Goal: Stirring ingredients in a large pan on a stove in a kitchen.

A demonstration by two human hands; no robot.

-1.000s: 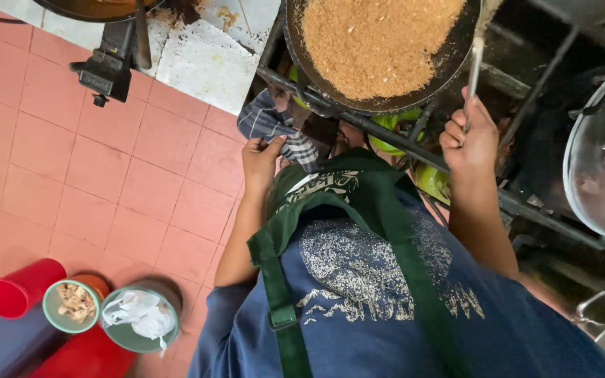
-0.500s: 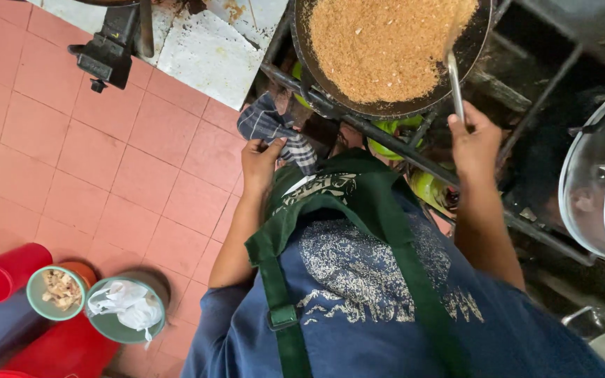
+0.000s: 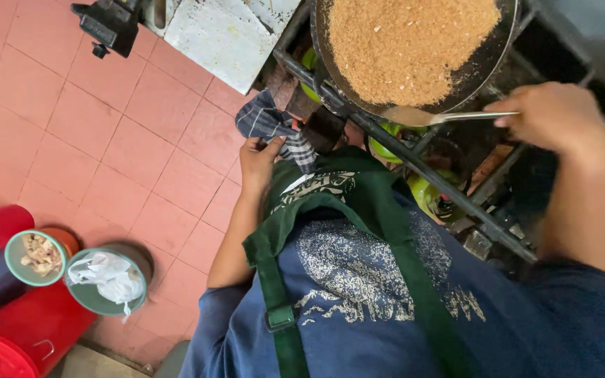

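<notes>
Wok (image 3: 330, 77): brown crumbs | right hand (image 3: 561, 122) fingers clamp spatula (image 3: 456, 117) | left hand (image 3: 259, 162) fingers grip checked cloth (image 3: 271, 126), seemingly

Single view, worn on the head, looking steeply down the chest and green apron (image 3: 358, 231) to the tiled floor (image 3: 71, 119). Close range: torso fills the lower frame. Facing a black stove frame (image 3: 414, 157) running from top centre to the right edge, a wok (image 3: 414, 49) cut off at the top edge. Bowls (image 3: 103, 280) at lower left.
</notes>
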